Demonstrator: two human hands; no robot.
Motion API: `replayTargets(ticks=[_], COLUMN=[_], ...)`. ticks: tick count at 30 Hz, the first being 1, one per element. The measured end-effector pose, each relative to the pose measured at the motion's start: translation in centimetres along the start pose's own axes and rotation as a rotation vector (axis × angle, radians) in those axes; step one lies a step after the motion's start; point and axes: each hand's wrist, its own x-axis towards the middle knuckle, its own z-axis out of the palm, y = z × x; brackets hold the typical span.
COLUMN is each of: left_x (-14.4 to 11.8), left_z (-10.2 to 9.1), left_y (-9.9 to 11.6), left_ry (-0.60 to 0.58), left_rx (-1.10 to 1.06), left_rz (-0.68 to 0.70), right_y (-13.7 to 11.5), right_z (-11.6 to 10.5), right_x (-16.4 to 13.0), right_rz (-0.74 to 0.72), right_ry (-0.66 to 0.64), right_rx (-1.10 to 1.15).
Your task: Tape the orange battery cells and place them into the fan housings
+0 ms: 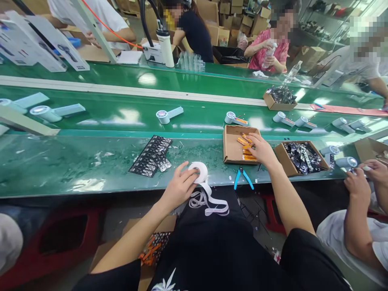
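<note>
My left hand [181, 186] rests on a white roll of tape [200, 171] at the near edge of the green table, fingers curled around it; a loose strip of white backing [209, 201] hangs down from the roll. My right hand [260, 148] reaches into a shallow cardboard tray [230, 148] and touches several small orange parts [245, 142] lying inside it; whether it grips one I cannot tell.
Black circuit boards [151, 155] lie left of the roll. Blue-handled cutters [242, 178] lie by the tray. A box of dark parts [303, 157] stands to the right. Pale hand-held fans [168, 114] ride the green belt [121, 101]. A co-worker's hands [362, 180] work at right.
</note>
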Motion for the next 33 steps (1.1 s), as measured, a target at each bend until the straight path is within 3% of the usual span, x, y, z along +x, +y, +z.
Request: replayTargets(ticks=[2,4,7,11,15,21,24,28,33], left_x=[0.0,0.2,0.6,0.7,0.4,0.2,0.4,0.5,0.4], left_z=[-0.1,0.0,0.2,0.9,1.2,1.3,1.6,2.0,2.4], left_y=[0.1,0.2,0.4,0.7,0.8,0.9,0.9,1.1,1.4], left_ry=[-0.007,-0.018,-0.036,-0.035,-0.044,-0.071,-0.072,-0.073,-0.092], left_rx=[-0.009,-0.021,-0.034,-0.051,-0.065,-0.113,-0.145,-0.164,-0.178], left_rz=[0.008,0.023,0.037,0.032,0.026,0.015,0.008,-0.006,0.009], right_y=[0.7,1.3,1.8,1.8,1.0,1.3,2.1,2.1,0.9], right_z=[0.3,0.7,1.0,1.3,1.4,0.4,-0.1,0.3,1.3], right_x=[-0.9,-1.4,-1.5,-0.5,0.8,2.5,3.6,4.1,3.0], right_rz=[-0.092,-0.155,-0.145,0.008,0.02,0.012,0.042,0.086,0.158], right_ry=[0.127,0.128,0.045,-0.129,-0.205,-0.446,-0.505,-0.486,-0.302], right_rx=[0.165,0.262,0.252,-0.057,-0.254,-0.236,-0.22,-0.241,-0.289])
